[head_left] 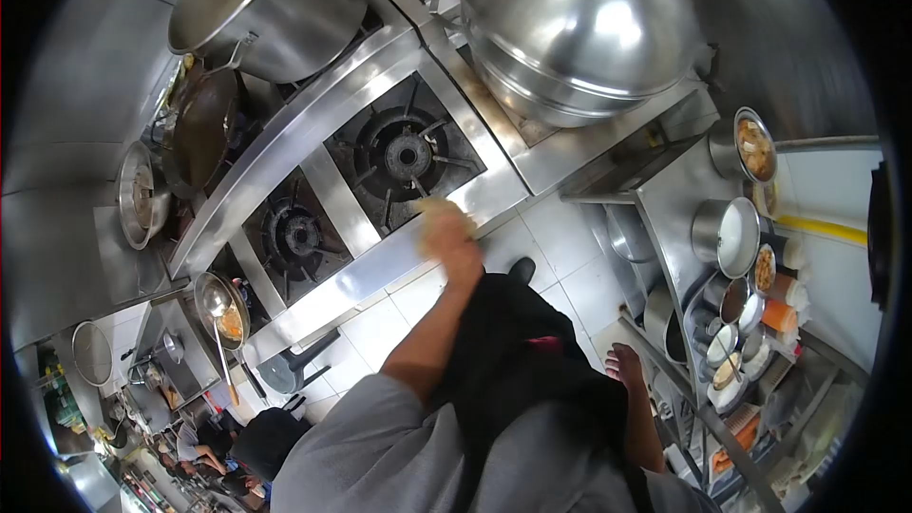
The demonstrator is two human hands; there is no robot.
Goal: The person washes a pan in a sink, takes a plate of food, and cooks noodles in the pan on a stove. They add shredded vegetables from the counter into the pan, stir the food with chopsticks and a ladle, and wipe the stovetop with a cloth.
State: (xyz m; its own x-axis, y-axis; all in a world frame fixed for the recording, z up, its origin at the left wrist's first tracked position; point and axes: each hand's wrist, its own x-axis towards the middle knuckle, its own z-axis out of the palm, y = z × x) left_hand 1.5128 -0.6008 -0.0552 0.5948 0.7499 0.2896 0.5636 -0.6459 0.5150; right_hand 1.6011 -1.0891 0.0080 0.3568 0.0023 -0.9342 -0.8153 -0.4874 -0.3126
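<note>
My left hand is closed on a pale yellow cloth, pressed on or just over the front steel edge of the stove. Motion blurs both, so I cannot tell whether the cloth touches the metal. Just beyond it lies a large black gas burner, with a smaller burner to the left. Low at my right side hangs my right hand, its fingers apart and holding nothing. It is close to the edge of a steel shelf stand.
A large pot and a wok stand at the back left. A domed steel lid covers the right station. One pan holds orange food and a ladle. Food containers crowd the right shelf. Other people are at lower left.
</note>
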